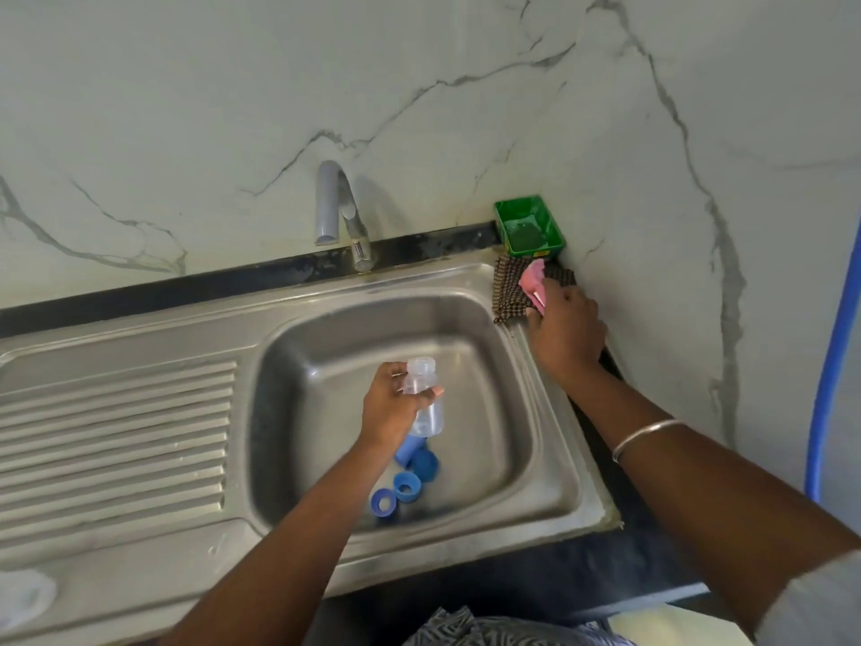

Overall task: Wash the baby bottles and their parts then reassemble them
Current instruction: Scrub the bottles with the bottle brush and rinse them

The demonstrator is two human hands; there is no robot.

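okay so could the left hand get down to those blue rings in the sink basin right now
Probably not yet. The left hand grips the clear bottle, so its fingers are busy. The blue rings lie uncovered in the sink just below it; nothing else blocks them.

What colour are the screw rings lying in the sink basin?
Blue. The two screw rings lie near the sink basin's front, clearest in the head view.

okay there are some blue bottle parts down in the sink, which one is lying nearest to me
The blue ring at the lower left of the cluster lies nearest you. The other ring sits just beyond it, and the blue caps lie farther up, below the held bottle.
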